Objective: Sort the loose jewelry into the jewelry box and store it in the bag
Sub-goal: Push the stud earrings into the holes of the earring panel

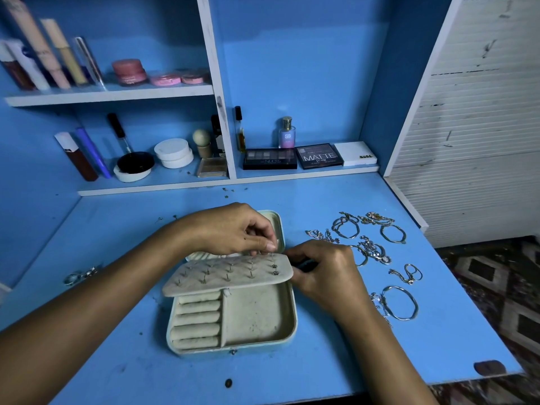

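A pale open jewelry box (257,314) lies on the blue desk (336,361), with ring rolls (197,320) in its left half. A padded earring panel (230,274) is folded over it, and several stud posts stick up through it. My left hand (233,229) pinches a thin earring post (272,254) at the panel's far right edge. My right hand (324,271) grips the panel's right end, fingers curled under it. Loose bracelets and chains (371,247) lie to the right of the box. No bag is in view.
A silver bangle (400,302) lies near the desk's right edge, and a small silver piece (79,276) at the far left. Shelves behind hold eyeshadow palettes (270,158), a perfume bottle (287,133), jars and tubes. A patterned rug (496,287) lies beyond the desk's right edge.
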The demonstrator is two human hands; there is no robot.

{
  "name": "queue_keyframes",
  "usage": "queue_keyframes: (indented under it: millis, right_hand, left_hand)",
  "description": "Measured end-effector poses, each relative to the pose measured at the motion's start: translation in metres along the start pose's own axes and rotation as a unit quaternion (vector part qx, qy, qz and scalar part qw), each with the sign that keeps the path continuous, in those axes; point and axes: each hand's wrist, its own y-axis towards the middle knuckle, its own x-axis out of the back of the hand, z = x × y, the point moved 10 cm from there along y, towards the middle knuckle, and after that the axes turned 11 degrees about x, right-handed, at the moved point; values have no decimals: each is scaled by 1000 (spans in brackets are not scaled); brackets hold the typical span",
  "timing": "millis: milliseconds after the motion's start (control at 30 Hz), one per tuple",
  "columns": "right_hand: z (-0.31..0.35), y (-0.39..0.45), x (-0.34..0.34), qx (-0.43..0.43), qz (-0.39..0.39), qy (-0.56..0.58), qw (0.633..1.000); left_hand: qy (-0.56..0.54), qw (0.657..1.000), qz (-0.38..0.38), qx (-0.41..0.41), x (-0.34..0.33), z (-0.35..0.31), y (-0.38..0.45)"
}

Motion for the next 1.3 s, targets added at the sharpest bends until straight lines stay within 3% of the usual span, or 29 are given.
queue_keyframes:
  millis: [733, 1167, 1300]
  right_hand:
    - [3, 0, -1, 21, 6, -10, 1000]
    - [5, 0, -1, 37, 1, -25, 999]
    - [3, -1, -2, 29, 9, -33, 999]
  left_hand:
    - [96, 995, 41, 6, -1, -12, 2]
    - [34, 997, 71, 22, 2, -8, 4]
    - [70, 995, 74, 13, -1, -10, 3]
